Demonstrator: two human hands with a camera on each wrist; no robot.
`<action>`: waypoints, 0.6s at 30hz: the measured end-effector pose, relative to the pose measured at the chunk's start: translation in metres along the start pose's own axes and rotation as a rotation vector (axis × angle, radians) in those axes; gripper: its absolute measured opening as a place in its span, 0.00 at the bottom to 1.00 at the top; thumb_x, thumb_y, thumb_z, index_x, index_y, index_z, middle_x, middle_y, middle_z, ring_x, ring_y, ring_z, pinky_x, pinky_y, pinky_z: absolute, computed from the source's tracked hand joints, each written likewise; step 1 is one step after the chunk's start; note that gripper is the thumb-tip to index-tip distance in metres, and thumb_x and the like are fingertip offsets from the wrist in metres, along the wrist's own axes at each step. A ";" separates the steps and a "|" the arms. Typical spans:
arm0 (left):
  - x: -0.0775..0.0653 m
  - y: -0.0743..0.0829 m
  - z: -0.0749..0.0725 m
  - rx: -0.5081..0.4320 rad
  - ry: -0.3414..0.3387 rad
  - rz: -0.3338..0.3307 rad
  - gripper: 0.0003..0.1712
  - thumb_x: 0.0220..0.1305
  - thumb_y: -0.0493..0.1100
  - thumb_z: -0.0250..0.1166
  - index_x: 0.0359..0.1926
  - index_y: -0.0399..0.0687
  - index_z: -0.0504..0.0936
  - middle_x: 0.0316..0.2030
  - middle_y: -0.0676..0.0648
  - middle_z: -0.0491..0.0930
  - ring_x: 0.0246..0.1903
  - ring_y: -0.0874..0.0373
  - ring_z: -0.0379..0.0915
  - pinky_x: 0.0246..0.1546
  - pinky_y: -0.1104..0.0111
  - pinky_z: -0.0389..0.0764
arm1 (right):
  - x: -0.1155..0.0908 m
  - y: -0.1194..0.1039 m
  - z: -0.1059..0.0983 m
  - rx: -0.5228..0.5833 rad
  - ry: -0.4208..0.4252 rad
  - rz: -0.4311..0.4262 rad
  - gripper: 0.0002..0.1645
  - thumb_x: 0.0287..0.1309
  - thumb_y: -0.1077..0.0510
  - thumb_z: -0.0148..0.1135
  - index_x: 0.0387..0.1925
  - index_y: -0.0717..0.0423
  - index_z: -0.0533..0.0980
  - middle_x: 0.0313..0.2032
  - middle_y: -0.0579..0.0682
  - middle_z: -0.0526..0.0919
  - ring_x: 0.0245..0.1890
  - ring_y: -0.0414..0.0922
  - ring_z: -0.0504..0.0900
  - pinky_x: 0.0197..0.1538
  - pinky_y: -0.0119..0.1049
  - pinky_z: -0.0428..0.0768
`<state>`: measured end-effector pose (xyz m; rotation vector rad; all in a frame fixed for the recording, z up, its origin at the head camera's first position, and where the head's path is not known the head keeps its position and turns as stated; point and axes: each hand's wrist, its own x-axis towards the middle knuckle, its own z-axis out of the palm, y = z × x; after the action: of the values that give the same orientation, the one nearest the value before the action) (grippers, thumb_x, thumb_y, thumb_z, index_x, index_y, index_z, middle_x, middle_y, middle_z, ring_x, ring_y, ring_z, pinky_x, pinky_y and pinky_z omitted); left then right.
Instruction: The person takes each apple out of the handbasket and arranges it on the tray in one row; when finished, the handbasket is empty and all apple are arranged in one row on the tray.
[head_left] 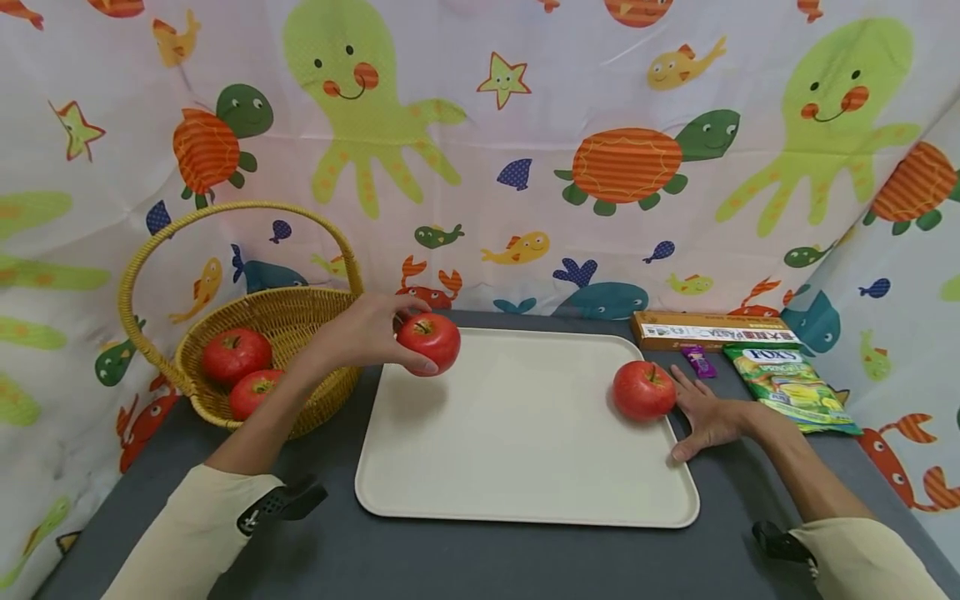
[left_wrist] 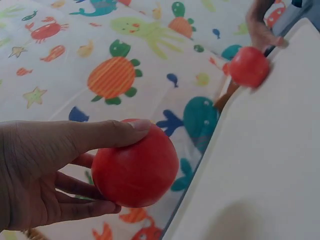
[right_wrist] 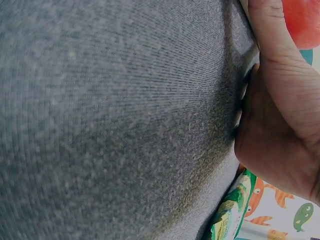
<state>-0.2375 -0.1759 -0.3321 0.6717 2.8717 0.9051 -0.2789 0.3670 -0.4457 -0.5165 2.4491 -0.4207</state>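
My left hand grips a red apple above the left end of a cream tray. In the left wrist view the thumb lies over the top of that apple and the fingers reach round beneath it. Another red apple sits on the tray near its right edge. Beside it my right hand is spread at the tray's right rim, its fingers extended and holding nothing. Two more red apples lie in a yellow wicker basket to the left, partly behind my left forearm.
Right of the tray, a green FOX'S candy bag, a small purple wrapped sweet and a long orange-brown box lie on the dark grey tabletop. The basket has a tall arched handle. A patterned curtain stands behind.
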 end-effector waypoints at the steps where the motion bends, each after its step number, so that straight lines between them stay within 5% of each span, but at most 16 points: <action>1: 0.003 0.004 0.005 -0.010 -0.006 0.014 0.45 0.48 0.56 0.82 0.66 0.44 0.78 0.55 0.41 0.85 0.55 0.46 0.80 0.49 0.55 0.89 | 0.000 0.000 0.000 0.004 0.003 -0.005 0.89 0.39 0.26 0.78 0.82 0.66 0.36 0.79 0.77 0.24 0.76 0.82 0.25 0.70 0.84 0.28; 18: 0.054 0.058 0.084 -0.062 -0.088 0.105 0.43 0.51 0.58 0.81 0.65 0.47 0.78 0.54 0.44 0.85 0.55 0.51 0.78 0.48 0.64 0.88 | 0.000 0.001 0.000 0.019 0.007 -0.016 0.88 0.39 0.26 0.79 0.82 0.65 0.37 0.79 0.76 0.25 0.77 0.80 0.24 0.70 0.82 0.26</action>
<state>-0.2485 -0.0659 -0.3650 0.8402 2.7426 0.9475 -0.2786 0.3676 -0.4458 -0.5281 2.4468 -0.4528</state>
